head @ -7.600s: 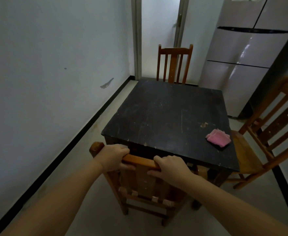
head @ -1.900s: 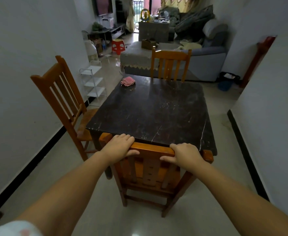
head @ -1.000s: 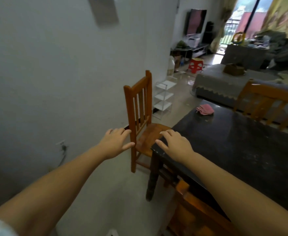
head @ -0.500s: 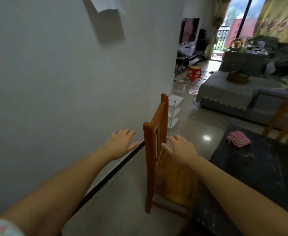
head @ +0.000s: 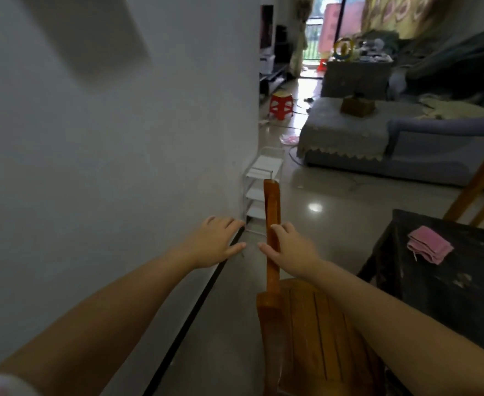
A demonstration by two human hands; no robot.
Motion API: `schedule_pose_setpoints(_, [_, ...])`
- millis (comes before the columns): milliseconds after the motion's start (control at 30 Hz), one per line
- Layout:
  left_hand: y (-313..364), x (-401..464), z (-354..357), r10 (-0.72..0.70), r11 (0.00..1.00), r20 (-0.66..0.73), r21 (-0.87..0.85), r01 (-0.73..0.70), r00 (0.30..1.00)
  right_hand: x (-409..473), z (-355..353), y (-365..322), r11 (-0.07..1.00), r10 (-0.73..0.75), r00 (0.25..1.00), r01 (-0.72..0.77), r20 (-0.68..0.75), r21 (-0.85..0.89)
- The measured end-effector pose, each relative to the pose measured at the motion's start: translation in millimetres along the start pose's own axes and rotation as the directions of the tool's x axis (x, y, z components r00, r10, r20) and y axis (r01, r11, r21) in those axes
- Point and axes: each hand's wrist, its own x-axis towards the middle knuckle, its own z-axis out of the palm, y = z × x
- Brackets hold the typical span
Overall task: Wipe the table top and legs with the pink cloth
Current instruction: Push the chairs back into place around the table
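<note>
The folded pink cloth (head: 429,248) lies on the black table (head: 449,298) near its far left corner, at the right of the view. A wooden chair (head: 303,332) stands beside the table's left side, its back rail seen edge-on. My right hand (head: 288,251) rests on top of that back rail with fingers spread. My left hand (head: 216,241) hovers just left of the rail, fingers straight, touching nothing. Both hands are far from the cloth.
A white wall (head: 106,167) runs close on the left with a black skirting line. A small white shelf rack (head: 259,192) stands ahead by the wall. Another wooden chair (head: 481,192) is at the table's far side. A sofa (head: 406,138) and red stool (head: 280,105) lie beyond.
I have moved closer to the side chair. My right hand has come onto its back rail and my left hand is nearer to it. The view dropped.
</note>
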Motion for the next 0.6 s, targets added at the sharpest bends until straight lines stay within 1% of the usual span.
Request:
schedule_pose_setpoints(100, [-26, 49, 13, 0.195, 0.981, 0.017, 0.017, -0.195, 0.981, 13, 0, -5, 0.993, 0.080, 0.996, -0.083, 0.031, 0.088])
schedule_pose_setpoints(133, [-34, 68, 19, 0.285, 0.958, 0.021, 0.021, -0.285, 0.958, 18, 2, -5, 0.984, 0.129, 0.990, -0.135, 0.050, 0.119])
schedule_pose_setpoints(200, [-45, 110, 34, 0.464, 0.884, 0.031, 0.058, -0.465, 0.886, 24, 5, -4, 0.939, 0.229, 0.965, -0.254, 0.129, 0.233])
schedule_pose_setpoints(267, [-47, 150, 45, 0.622, 0.776, 0.053, 0.094, -0.624, 0.782, 27, 8, -2, 0.866, 0.311, 0.927, -0.366, 0.209, 0.339])
schedule_pose_setpoints(333, [-45, 180, 55, 0.762, 0.639, 0.048, 0.105, -0.762, 0.646, 30, 8, -7, 0.833, 0.385, 0.891, -0.447, 0.239, 0.325])
schedule_pose_setpoints(400, [-43, 201, 62, 0.864, 0.503, -0.005, 0.042, -0.863, 0.503, 27, 6, -19, 0.791, 0.494, 0.829, -0.554, 0.264, 0.261])
schedule_pose_setpoints(467, [-41, 216, 66, 0.917, 0.394, -0.048, -0.034, -0.919, 0.395, 18, 9, -29, 0.712, 0.605, 0.740, -0.668, 0.294, 0.215])
schedule_pose_setpoints(533, [-41, 228, 70, 0.948, 0.282, -0.141, -0.034, -0.959, 0.284, 8, 15, -43, 0.622, 0.703, 0.639, -0.765, 0.313, 0.164])
schedule_pose_setpoints(600, [-39, 237, 74, 0.959, 0.182, -0.213, -0.048, -0.982, 0.188, 3, 28, -57, 0.526, 0.796, 0.550, -0.835, 0.252, 0.163])
